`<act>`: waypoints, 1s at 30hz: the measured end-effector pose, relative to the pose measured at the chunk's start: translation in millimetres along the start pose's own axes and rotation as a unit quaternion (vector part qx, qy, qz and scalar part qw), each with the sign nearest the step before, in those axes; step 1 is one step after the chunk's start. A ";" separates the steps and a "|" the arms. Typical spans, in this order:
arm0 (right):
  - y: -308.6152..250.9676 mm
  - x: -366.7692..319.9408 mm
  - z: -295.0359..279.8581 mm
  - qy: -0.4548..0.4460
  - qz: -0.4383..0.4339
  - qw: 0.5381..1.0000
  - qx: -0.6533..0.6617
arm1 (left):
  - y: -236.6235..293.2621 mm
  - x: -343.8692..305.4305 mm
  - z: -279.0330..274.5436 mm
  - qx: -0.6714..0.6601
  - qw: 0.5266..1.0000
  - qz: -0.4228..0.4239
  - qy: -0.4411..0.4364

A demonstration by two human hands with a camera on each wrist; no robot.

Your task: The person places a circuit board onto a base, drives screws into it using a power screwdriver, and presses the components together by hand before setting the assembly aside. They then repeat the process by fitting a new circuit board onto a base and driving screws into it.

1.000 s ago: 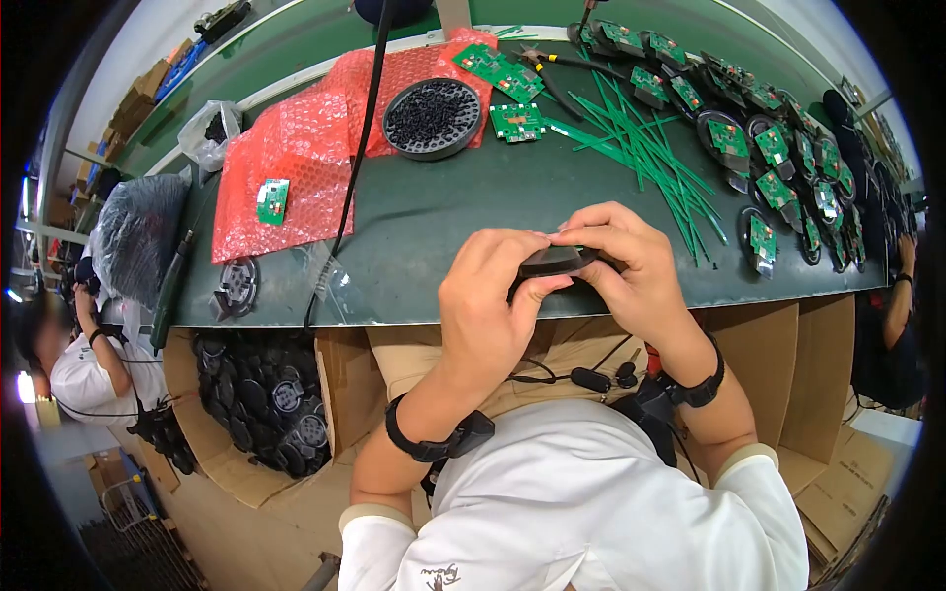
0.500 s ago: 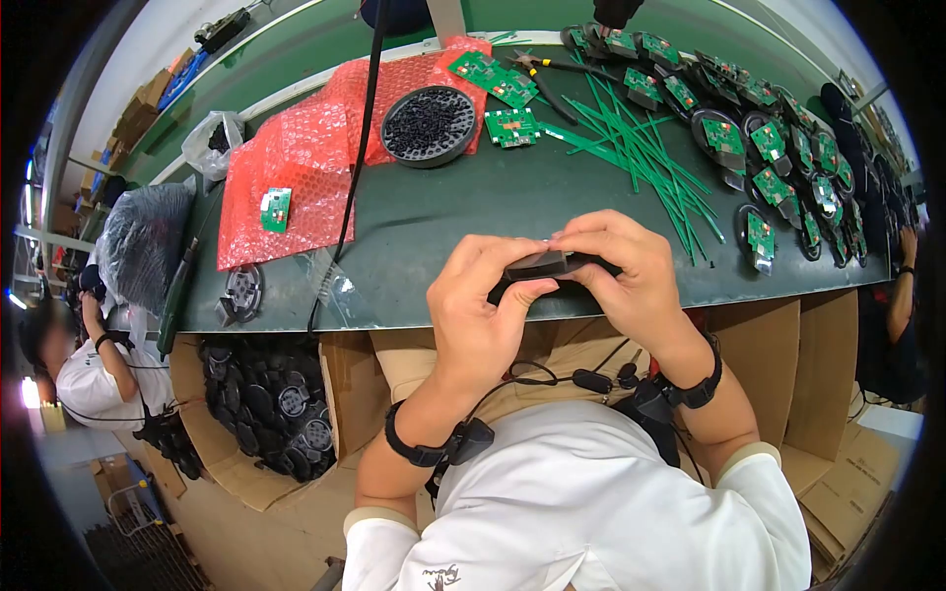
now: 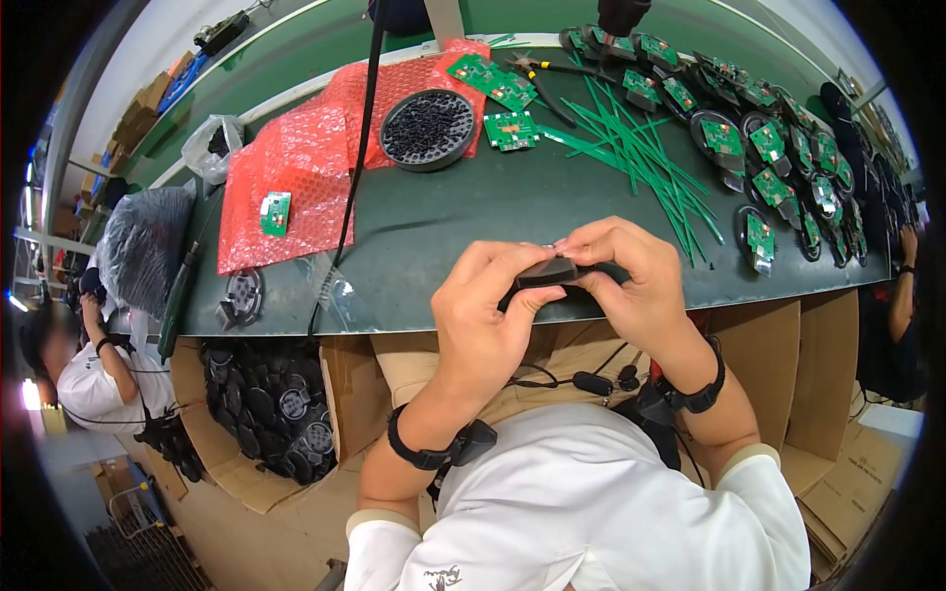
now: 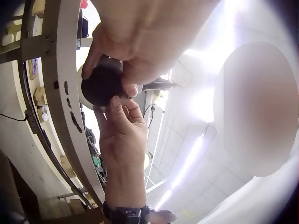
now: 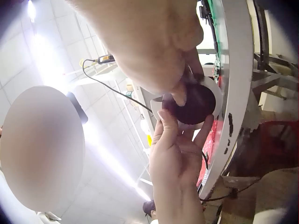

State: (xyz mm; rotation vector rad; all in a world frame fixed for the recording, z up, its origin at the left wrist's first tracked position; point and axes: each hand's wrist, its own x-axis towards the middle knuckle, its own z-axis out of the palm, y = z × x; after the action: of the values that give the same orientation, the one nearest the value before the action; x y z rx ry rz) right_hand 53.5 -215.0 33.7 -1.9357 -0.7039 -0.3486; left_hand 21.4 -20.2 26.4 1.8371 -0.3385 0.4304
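Above the table's front edge, both hands hold a round black plastic housing (image 3: 548, 273) with a raised wedge-shaped part. My left hand (image 3: 483, 305) grips its left side, thumb underneath and fingers over the top. My right hand (image 3: 631, 281) pinches the right side between thumb and fingers, and the fingertips of both hands meet along the far edge. From below, the left wrist view shows the flat dark disc (image 4: 103, 87) between the thumbs. The same disc (image 5: 198, 105) appears in the right wrist view. Hands hide most of its upper face.
Many black housings with green boards (image 3: 769, 187) crowd the right. Green strips (image 3: 641, 148), cutters (image 3: 542, 84) and loose boards (image 3: 510, 130) lie behind. A round dish of small black parts (image 3: 427, 130) stands on red bubble wrap (image 3: 286, 167). A box of black housings (image 3: 266, 409) sits below.
The housing has tilted in the hands, so its wedge side faces the camera more. Both hands keep their hold and have shifted slightly. A dark hanging tool shows more at the top.
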 end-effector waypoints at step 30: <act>-3.2 -0.2 6.9 -0.051 0.012 0.992 -0.118 | -12.1 -36.1 -15.2 0.201 0.975 0.060 -0.072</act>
State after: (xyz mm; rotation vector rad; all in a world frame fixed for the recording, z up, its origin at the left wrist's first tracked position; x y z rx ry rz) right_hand 50.9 -208.0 32.8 -2.1961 -0.7322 -0.3325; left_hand -7.3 -1.6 3.8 2.2583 -0.4912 0.4749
